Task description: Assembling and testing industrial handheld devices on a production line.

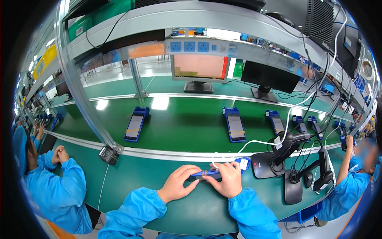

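At the near edge, centre, two bare hands in blue sleeves meet over a blue, slab-shaped plastic handheld terminal (pixel 211 174), which lies crosswise just short of the metal rail. The left hand (pixel 178 185) pinches its left end, fingers on the far side and thumb on the near; the right hand (pixel 230 181) grips toward the right in the same opposed manner, probably so that the narrow body cannot turn. A yellow-orange elastic band (pixel 204 173) circles the terminal between the two grips, a position that leaves it exposed; whether the terminal rests on the teal-green table (pixel 135 171) or is slightly raised cannot be told. To the right, a black scanner stand with a flat square base (pixel 264 165) and a second black scanner stand (pixel 293 187) presumably keep their scanners within reach while leaving the space before the body free. A thin white cable (pixel 254 142) loops beyond the right hand. Farther off, a pale metal rail (pixel 175 155) separates the table from a glossy green belt (pixel 187 119). On it lie a banded blue terminal at left (pixel 136 125) and another near the centre (pixel 234 125), screens upward and well apart, perhaps for easy picking up. Farthest, a silver-framed lit monitor (pixel 199 65) and a black dark-screened monitor (pixel 270 77) stand behind the belt, apparently to face the seat.
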`<state>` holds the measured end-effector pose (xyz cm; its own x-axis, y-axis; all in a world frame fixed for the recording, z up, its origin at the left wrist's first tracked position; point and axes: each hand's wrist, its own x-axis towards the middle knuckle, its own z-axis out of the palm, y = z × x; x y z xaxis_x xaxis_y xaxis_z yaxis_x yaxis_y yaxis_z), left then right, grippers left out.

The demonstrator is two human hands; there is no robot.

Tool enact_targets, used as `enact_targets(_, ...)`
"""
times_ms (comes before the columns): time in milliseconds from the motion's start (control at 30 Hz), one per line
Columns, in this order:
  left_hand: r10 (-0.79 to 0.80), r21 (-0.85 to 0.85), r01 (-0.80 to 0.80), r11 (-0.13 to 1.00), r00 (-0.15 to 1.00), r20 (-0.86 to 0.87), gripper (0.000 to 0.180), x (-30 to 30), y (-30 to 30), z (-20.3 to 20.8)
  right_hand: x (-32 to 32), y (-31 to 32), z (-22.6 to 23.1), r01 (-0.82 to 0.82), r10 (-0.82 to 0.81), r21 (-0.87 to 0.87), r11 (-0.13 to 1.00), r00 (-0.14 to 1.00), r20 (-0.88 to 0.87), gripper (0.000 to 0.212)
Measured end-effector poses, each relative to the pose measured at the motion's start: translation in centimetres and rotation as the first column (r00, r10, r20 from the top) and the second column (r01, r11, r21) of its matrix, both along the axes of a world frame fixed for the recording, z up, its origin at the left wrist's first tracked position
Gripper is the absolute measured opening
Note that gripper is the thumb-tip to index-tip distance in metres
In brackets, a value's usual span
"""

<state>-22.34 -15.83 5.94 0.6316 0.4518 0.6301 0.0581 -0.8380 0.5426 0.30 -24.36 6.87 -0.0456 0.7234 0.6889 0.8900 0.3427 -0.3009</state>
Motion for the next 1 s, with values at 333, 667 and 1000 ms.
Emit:
enact_targets(333,0.024,0.01,-0.024,1.0,0.999,-0.034,0.04,0.2,-0.4,-0.5,0.4,-0.6,1.1,-0.082,0.083,-0.057,0.995,0.996,0.016,0.061)
enact_targets(667,0.098,0.083,-0.098,0.992,0.995,-0.001,0.037,0.9,-0.5,-0.6,0.4,-0.5,0.8,-0.085,0.086,-0.064,0.994,0.996,0.014,0.064)
enact_targets(1000,0.124,0.078,-0.126,0.989,0.992,0.025,0.029,1.3,-0.6,-0.6,0.5,-0.3,0.5,-0.081,0.081,-0.014,0.997,0.996,0.029,0.059)
